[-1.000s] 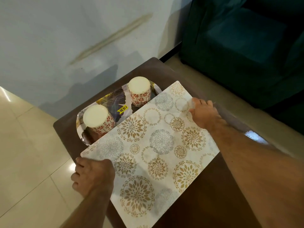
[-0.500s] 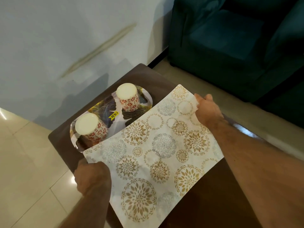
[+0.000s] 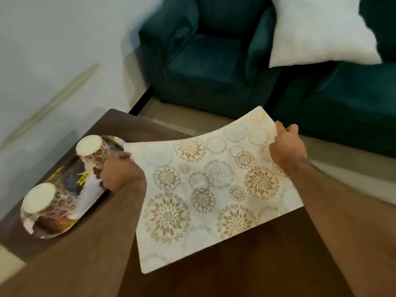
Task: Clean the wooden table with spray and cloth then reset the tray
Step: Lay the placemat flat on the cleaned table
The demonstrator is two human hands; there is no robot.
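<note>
Since a second before, the patterned mat [image 3: 214, 189] had come up off the counter [image 3: 235, 275]: its far end was lifted and bowed in the air, while the near corner lay low over the wood. Both hands had shifted with it. The left hand [image 3: 120, 172] had its grip clamped on the mat's left edge, right beside the tray [image 3: 70, 189], and the right hand [image 3: 287, 146] pinched the far right corner with its fingers curled over the rim. Held by two opposite edges like that, the floppy sheet could be carried flat, most likely to bare the wood for spraying and wiping.

The tray sat at the counter's left end with two flowered cups, upside down, on it, the far cup [image 3: 94, 146] close to the left knuckles and the near cup [image 3: 40, 200] at the tray's front. No spray bottle or cloth showed anywhere.

That counter was dark brown wood, standing by a pale wall. Behind it were a teal armchair [image 3: 203, 61] and a white cushion [image 3: 321, 31], over a light floor.
</note>
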